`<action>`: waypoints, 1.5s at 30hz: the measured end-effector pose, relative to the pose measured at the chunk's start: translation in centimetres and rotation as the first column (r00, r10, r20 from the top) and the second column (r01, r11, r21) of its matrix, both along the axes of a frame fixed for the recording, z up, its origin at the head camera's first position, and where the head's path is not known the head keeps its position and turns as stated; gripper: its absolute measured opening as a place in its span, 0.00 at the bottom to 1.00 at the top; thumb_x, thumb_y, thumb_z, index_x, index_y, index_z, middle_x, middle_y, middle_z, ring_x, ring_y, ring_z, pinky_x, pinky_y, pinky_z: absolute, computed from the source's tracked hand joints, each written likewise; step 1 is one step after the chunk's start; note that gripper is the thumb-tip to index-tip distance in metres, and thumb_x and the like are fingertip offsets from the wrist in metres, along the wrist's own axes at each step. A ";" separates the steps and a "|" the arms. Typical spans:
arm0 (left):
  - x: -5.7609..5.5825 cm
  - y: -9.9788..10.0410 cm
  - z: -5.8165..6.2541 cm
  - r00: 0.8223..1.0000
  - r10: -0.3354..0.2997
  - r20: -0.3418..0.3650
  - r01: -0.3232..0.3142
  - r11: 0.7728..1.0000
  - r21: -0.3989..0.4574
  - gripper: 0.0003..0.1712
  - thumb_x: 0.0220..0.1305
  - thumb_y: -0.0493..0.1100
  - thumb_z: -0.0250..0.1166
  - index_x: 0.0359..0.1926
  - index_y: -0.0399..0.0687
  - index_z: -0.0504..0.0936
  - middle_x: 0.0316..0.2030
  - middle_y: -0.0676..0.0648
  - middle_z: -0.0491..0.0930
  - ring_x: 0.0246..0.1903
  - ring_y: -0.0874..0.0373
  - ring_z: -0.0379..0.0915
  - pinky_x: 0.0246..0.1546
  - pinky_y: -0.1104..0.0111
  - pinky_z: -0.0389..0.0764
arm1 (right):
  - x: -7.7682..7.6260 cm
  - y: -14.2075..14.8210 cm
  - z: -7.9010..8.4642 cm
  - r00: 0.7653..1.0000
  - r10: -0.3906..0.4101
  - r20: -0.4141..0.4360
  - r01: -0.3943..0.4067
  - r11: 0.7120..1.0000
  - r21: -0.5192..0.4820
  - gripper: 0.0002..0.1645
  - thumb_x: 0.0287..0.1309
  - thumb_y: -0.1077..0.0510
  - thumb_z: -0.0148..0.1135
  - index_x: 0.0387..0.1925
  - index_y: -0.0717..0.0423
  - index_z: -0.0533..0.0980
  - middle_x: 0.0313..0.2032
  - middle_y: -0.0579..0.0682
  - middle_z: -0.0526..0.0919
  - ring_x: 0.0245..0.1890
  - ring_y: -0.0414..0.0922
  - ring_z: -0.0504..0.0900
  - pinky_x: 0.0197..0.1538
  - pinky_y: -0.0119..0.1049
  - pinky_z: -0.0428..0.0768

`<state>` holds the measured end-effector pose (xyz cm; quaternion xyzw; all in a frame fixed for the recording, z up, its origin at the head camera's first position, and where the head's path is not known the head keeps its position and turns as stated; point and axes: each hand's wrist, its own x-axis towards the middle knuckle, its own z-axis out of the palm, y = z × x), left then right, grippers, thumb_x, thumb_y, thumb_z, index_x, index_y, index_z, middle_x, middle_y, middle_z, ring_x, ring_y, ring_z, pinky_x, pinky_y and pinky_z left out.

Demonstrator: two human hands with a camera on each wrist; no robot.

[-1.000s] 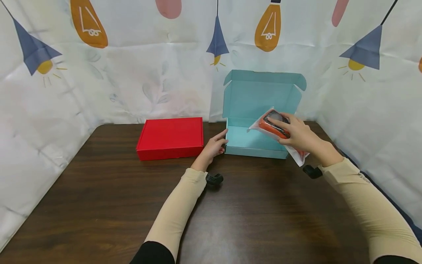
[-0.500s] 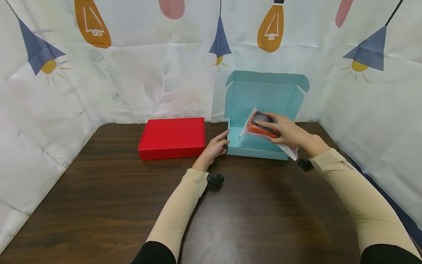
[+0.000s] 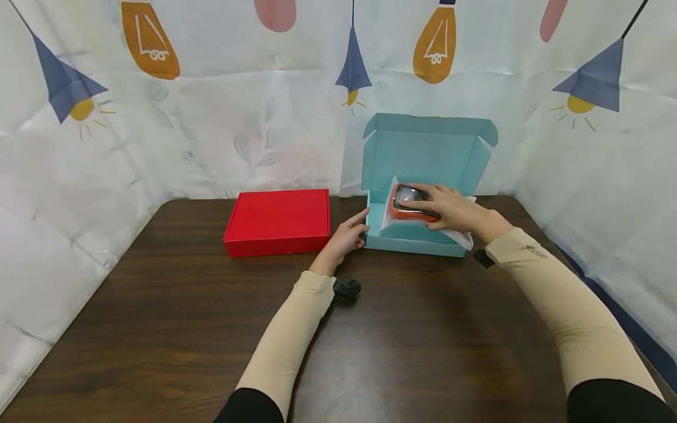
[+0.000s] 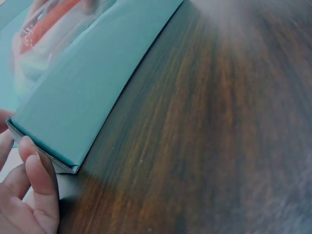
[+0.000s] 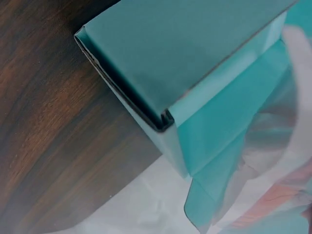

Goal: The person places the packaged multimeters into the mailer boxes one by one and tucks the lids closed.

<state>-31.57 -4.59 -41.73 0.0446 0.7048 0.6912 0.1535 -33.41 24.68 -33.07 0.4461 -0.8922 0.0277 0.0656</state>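
Note:
A light-blue cardboard box stands with its lid up at the back of the table. My right hand grips an orange-and-black device with a dark, screen-like face, wrapped in a clear plastic bag. The device is inside the box's outline, low over its floor; whether it rests there cannot be told. Part of the bag hangs over the box's right front edge. My left hand touches the box's left side near the front corner, its fingertips against the cardboard end.
A closed red box lies to the left of the light-blue box, near my left hand. The brown wooden table stretches toward me. A patterned cloth hangs behind and along both sides.
My right hand has moved left and slightly down with the bagged device, from the box's right side to lower within it. My left hand has stayed against the box.

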 end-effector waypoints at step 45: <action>-0.1 -0.3 -0.4 0.999 0.001 -0.033 -0.001 1.000 -0.006 0.32 0.75 0.41 0.56 0.78 0.62 0.66 0.67 0.42 0.71 0.27 0.58 0.69 0.33 0.74 0.76 | -2.9 -2.8 -3.6 0.997 0.047 0.058 -0.054 0.991 0.123 0.43 0.60 0.59 0.75 0.75 0.51 0.67 0.76 0.62 0.58 0.67 0.70 0.67 0.62 0.67 0.70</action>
